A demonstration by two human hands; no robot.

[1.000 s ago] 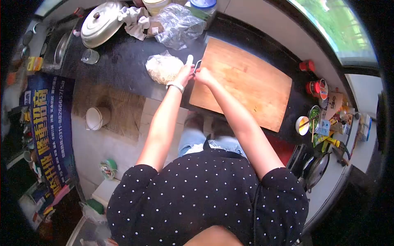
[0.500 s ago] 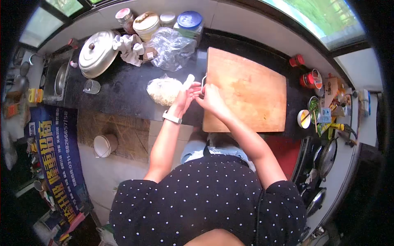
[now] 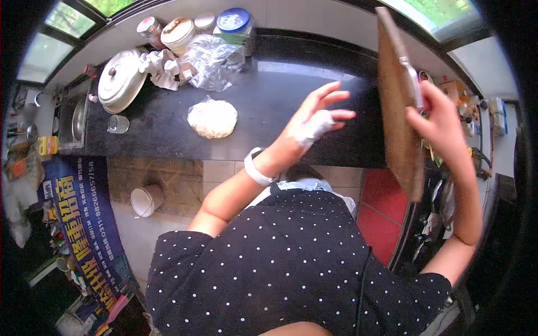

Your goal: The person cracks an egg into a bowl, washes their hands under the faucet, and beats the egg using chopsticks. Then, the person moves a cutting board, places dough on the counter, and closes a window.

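Note:
The wooden cutting board (image 3: 397, 106) is tipped up on edge at the right of the black counter. My right hand (image 3: 440, 115) has its fingers round the metal handle along the board's upper edge. Left of the board, my left hand (image 3: 318, 117) hovers over the counter with fingers spread, holding nothing; a white wrap covers its thumb area and a white band circles the wrist. A clear bag with pale, doughy contents (image 3: 212, 118) lies on the counter further left.
At the back left are a lidded metal pot (image 3: 120, 81), crumpled plastic (image 3: 213, 61) and several jars. A glass (image 3: 118, 124) stands near the sink (image 3: 79, 121). Pans and bottles are at the right; a bucket (image 3: 147, 200) is on the floor.
The board has gone from lying flat to standing on edge, further right, with my right hand. My left hand has come away from its handle side and spread its fingers.

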